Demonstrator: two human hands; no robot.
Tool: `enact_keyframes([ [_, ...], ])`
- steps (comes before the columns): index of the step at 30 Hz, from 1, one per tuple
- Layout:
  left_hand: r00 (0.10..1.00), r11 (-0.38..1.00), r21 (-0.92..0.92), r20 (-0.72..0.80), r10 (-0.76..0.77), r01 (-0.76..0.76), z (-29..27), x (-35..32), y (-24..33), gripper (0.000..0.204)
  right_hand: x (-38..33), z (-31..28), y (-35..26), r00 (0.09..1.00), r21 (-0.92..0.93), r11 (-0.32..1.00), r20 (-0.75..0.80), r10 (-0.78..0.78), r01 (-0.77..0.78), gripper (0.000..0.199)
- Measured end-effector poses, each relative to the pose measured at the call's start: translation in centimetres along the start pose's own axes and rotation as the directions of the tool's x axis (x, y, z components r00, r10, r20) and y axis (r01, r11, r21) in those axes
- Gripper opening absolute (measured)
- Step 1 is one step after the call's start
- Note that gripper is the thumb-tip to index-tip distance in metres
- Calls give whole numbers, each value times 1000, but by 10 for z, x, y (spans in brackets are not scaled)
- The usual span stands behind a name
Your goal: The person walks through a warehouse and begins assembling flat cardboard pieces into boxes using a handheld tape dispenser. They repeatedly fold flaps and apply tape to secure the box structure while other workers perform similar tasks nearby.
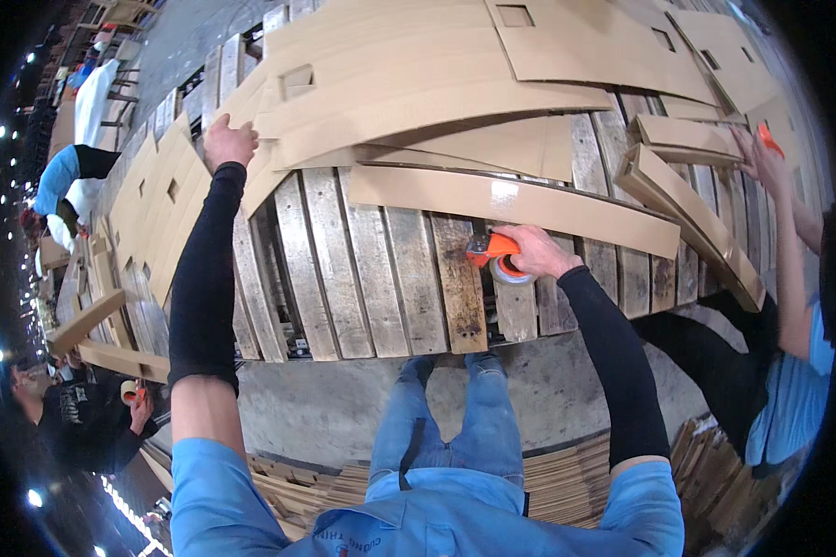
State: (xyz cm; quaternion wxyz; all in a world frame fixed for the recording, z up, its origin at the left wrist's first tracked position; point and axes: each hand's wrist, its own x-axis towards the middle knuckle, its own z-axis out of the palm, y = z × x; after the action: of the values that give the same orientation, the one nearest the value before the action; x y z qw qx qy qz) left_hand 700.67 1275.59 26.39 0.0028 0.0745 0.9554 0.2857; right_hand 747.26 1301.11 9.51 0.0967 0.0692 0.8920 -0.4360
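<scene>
My right hand [534, 251] grips an orange tape dispenser [494, 249] with a tape roll in it, over the near slats. Just beyond it lies a long, narrow folded cardboard box [520, 198], with a shiny strip of clear tape across its middle. My left hand [231, 142] is stretched far forward, its fingers curled at the left end of a large flat cardboard sheet [390, 79]. That sheet bows up a little along its near edge. My left fingertips are partly hidden.
The slatted wooden table [381, 269] has gaps between its boards. More cut-out sheets [594, 46] lie at the far right, others [163, 195] at left. Long boxes [692, 218] rest beside a co-worker's hand [762, 158] at right. Another person [88, 408] holds tape at left. Cardboard stacks [567, 473] stand behind me.
</scene>
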Motion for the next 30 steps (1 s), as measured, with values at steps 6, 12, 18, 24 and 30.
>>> enact_keyframes([
  [6, 873, 693, 535, 359, 331, -483, 59, -52, 1, 92, 7, -5, 1, 997, 31, 996, -7, 82, -81, 62],
  [12, 662, 273, 603, 698, 273, -749, 110, -47, 6, 106, -4, -1, 25, 989, 229, 964, -29, 146, -136, 61],
  [18, 548, 282, 494, 821, 162, -823, 158, 5, -5, 113, -9, 12, 53, 980, 409, 898, -35, 197, -165, 62],
  [24, 569, 331, 493, 799, 196, -805, 175, 10, -8, 71, -7, 24, 61, 979, 520, 831, 59, 194, -196, 72],
  [30, 463, 342, 351, 818, 340, -872, 164, 19, -14, 46, -10, 13, 58, 977, 502, 839, 111, 180, -211, 73],
])
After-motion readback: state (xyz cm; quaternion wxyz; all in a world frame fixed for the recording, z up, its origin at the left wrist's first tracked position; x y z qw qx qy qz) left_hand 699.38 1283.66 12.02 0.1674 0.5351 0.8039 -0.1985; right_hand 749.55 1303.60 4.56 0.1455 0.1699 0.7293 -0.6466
